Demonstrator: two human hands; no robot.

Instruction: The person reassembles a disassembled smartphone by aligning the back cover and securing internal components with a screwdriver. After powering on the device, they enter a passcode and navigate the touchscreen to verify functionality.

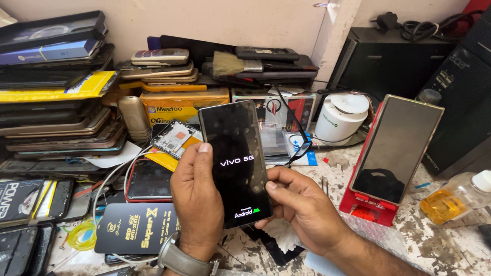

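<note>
I hold a black phone (236, 162) upright, its dark screen showing small white lettering and a green mark low down. Right of it, another dark screen (396, 147) leans on a red stand. Behind sits a yellow box (179, 106). Left lie a black-and-gold flat pack (137, 227) and a black-and-white pack (5, 202).
</note>
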